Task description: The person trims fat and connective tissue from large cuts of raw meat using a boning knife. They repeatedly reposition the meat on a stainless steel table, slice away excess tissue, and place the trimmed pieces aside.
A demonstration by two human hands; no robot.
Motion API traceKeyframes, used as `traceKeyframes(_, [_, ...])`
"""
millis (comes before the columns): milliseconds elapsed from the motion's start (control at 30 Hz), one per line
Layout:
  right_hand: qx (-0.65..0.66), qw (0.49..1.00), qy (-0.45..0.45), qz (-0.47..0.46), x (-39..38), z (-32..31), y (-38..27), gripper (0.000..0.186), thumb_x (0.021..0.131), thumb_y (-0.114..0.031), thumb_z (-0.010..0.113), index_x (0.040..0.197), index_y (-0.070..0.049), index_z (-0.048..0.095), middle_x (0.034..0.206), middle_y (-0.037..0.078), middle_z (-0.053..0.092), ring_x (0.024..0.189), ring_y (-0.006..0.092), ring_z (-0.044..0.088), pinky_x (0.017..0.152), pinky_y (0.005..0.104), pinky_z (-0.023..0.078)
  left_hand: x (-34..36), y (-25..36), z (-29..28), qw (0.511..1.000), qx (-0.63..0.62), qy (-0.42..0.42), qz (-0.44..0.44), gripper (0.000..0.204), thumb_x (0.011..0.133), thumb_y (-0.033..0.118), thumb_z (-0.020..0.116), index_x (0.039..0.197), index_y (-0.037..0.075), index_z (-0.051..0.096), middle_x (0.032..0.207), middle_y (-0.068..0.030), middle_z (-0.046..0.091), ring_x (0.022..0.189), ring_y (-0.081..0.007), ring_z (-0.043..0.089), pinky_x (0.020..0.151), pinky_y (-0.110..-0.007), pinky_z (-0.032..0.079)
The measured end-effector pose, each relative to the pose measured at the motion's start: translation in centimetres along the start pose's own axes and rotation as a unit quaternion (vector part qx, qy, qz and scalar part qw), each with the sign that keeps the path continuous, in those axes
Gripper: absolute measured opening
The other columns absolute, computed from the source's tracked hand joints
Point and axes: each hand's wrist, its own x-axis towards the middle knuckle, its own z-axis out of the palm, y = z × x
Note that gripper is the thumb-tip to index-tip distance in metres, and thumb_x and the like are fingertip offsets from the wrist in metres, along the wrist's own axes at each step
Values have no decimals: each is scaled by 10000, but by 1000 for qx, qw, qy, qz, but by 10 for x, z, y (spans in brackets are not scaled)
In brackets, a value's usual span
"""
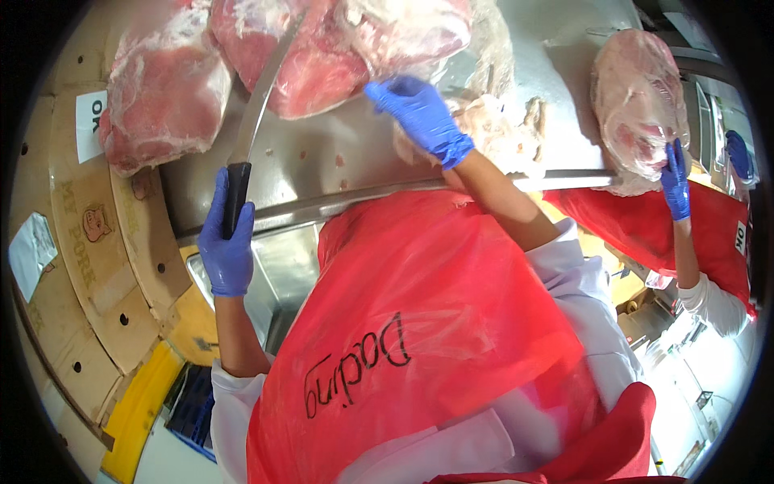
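Observation:
My left hand (226, 256), in a blue glove, grips the black handle of a long knife (263, 93). The blade points up and away, its far end over a large pink piece of meat (318, 79). My right hand (419, 113), also gloved in blue, is at the near edge of this meat, fingers loosely bent and nothing visible in them. Whether the fingertips touch the meat I cannot tell. Pale trimmings (492, 129) lie beside and partly behind my right wrist. Another big cut (168, 101) lies to the left, and a fat-covered piece (407, 32) lies beyond my right hand.
Everything rests on a steel table (282, 173) with a raised near rim. Cardboard boxes (85, 234) stand along the left. At right, a co-worker's blue-gloved hand (676, 181) is at another large cut (638, 101). A steel basin (294, 262) is below the table's edge.

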Motion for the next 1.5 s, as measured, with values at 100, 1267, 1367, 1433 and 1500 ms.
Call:
traceKeyframes(100, [8,997,-72,-29,6,8,10,399,995,-390,663,812,-37,622,701,-1,553,682,100,478,647,284,434,3,-1,6,1000,-11,-9,15,576,970,-6,620,1513,-30,429,1554,-120,475,1400,-183,466,1167,-329,346])
traceKeyframes(1267, [-230,952,-102,-173,-32,-67,-6,448,1074,-358,436,881,-18,655,790,248,645,746,482,596,680,521,482,42,69,-35,990,51,-8,130,532,914,-29,672,1427,-10,531,1285,-104,650,1163,-159,613,1015,-296,470])
traceKeyframes(1367, [-223,949,-94,-204,-39,-55,-19,413,1069,-339,451,898,-30,665,782,254,639,761,474,613,698,524,499,38,116,-44,991,60,-63,101,524,918,-40,664,1426,-13,537,1327,-109,636,1184,-171,614,1032,-302,467])
traceKeyframes(1433, [-202,954,-118,-187,-47,-51,-29,395,1069,-325,454,901,-37,665,803,259,644,761,474,620,707,524,514,33,142,-49,989,75,-69,108,489,923,-38,662,1402,-16,566,1289,-99,662,1127,-147,632,1001,-290,484])
traceKeyframes(1500, [-200,944,-107,-241,-51,-43,-17,394,1069,-328,461,906,-35,666,808,261,648,758,475,621,704,525,517,29,170,-51,988,81,-83,101,464,926,-34,660,1384,-17,585,1233,-85,686,1076,-132,644,968,-281,497])
